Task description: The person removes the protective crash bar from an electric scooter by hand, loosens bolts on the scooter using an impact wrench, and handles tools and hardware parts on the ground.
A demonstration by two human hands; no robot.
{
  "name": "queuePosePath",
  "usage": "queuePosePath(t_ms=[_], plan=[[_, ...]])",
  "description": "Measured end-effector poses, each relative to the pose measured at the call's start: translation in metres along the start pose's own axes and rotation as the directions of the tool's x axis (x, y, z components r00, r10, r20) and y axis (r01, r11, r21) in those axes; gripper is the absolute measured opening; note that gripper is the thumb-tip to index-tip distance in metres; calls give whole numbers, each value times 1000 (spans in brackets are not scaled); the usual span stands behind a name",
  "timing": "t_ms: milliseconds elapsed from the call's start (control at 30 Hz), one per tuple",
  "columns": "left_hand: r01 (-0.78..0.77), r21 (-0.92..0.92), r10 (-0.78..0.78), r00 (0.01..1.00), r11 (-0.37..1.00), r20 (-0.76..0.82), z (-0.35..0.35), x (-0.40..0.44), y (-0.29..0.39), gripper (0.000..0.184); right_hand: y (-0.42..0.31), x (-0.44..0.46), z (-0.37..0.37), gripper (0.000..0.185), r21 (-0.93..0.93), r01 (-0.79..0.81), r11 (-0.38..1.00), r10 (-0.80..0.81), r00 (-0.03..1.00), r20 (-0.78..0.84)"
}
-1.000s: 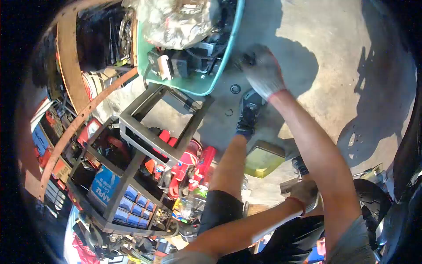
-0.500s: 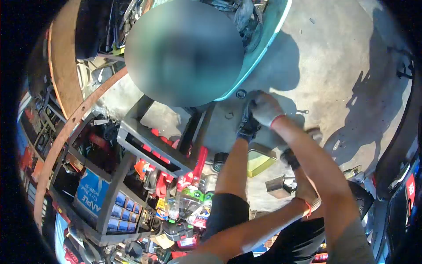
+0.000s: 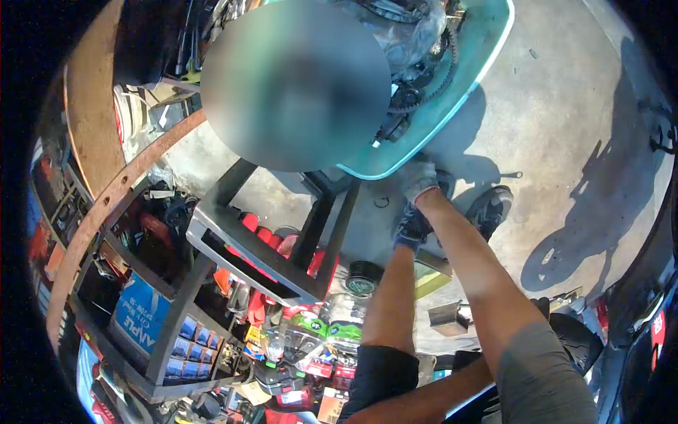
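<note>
My right hand (image 3: 419,178), in a light glove with a red cuff, is low over the floor beside the rim of the teal bin (image 3: 452,116), above a dark shoe (image 3: 411,227). Its fingers are bent together and point down; what they hold is hidden. A small open ring (image 3: 381,202) lies on the floor left of this hand. To its right is a small wrench (image 3: 511,174). My left forearm shows at the bottom, but the right arm and sleeve cover my left hand. Plastic bags, a toothed belt and dark parts fill the bin.
A dark metal frame (image 3: 247,258) stands left of my legs, with a blue box (image 3: 141,311), bottles and red items around it. A yellow-green tray (image 3: 431,277) and a small metal box (image 3: 449,319) sit near my legs. A round blur hides part of the bin.
My right hand has come down beside the bin, over where a dark round ring lay; that ring is out of sight. My left hand has passed out of view. The bin appears farther right.
</note>
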State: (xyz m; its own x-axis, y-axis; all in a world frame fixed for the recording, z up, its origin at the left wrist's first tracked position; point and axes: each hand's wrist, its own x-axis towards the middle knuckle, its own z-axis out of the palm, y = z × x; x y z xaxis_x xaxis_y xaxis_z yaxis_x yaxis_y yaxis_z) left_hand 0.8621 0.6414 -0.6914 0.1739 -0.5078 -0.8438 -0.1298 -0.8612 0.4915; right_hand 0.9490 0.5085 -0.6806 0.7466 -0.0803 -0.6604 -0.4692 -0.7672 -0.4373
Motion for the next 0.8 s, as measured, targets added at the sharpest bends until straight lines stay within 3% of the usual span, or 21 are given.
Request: queuePosePath(t_ms=[67, 133, 167, 200, 233, 267, 300, 333, 367, 433, 500, 533, 567, 600, 633, 667, 700, 733, 767, 800], plan=[[-23, 13, 23, 1000, 1000, -2, 0, 3, 3, 64, 3, -7, -21, 34, 55, -53, 997, 44, 988, 145], [-25, -262, 17, 999, 965, -34, 3, 15, 9, 54, 7, -25, -41, 31, 81, -42, 996, 34, 994, 99], [-118, -332, 107, 993, 936, -52, 12, 10, 33, 49, 9, -37, -59, 28, 111, -33, 993, 27, 998, 56], [-309, -400, 308, 949, 863, -70, 29, 0, 67, 44, 14, -49, -77, 28, 96, -42, 995, 37, 998, 51], [-611, -485, 651, 752, 626, -106, 50, -27, 123, 39, 10, -62, -108, 25, 217, -39, 975, 38, 999, 6], [-791, -601, 954, 256, 114, -155, 62, -61, 191, 34, 7, -71, -136, 23, 336, -28, 941, 44, 998, -40], [-621, -737, 961, -227, -268, -158, 58, -88, 245, 30, 6, -76, -160, 23, 326, -35, 945, 53, 998, -46], [-442, -814, 887, -426, -377, -179, 40, -104, 280, 25, 5, -80, -182, 20, 421, 52, 906, 28, 983, -180], [-368, -846, 887, -401, -386, -231, 15, -107, 291, 23, 5, -82, -197, 17, 496, 149, 855, 16, 949, -314], [-342, -900, 892, -441, -271, -100, -40, -97, 295, 21, 6, -72, -217, 13, 502, 246, 829, -9, 904, -428], [-463, -838, 854, -520, -289, -7, -39, -83, 285, 24, 4, -58, -221, 13, 657, 282, 699, 78, 883, -462], [-498, -853, 981, 23, -156, -192, -43, -100, 301, 22, 3, -55, -225, 14, 651, 225, 725, 99, 901, -422], [-398, -914, 769, 558, -81, -311, -47, -118, 317, 21, 8, -58, -228, 16, 646, 167, 745, 123, 917, -379], [-214, -974, 328, 927, 70, -181, -50, -148, 330, 20, 17, -68, -231, 16, 644, 147, 751, 149, 912, -381], [4, -999, -227, 974, -37, 13, -53, -178, 343, 20, 18, -76, -233, 16, 738, 172, 653, 209, 895, -393], [114, -993, -106, 987, -34, 117, -9, -181, 315, 24, 14, -81, -237, 16, 816, 214, 537, 261, 877, -402], [214, -977, 11, 977, -15, 214, 30, -177, 287, 31, 22, -94, -234, 16, 730, 231, 643, 270, 823, -499], [237, -910, 16, 966, 339, 258, 13, -170, 294, 32, 30, -111, -240, 16, 812, 197, 550, 318, 849, -421], [202, -687, 21, 953, 698, 301, -4, -163, 302, 32, 41, -129, -247, 16, 879, 163, 449, 350, 873, -341], [122, -403, 27, 939, 907, 344, -21, -156, 310, 33, 60, -137, -228, 15, 778, 165, 606, 372, 806, -461]])
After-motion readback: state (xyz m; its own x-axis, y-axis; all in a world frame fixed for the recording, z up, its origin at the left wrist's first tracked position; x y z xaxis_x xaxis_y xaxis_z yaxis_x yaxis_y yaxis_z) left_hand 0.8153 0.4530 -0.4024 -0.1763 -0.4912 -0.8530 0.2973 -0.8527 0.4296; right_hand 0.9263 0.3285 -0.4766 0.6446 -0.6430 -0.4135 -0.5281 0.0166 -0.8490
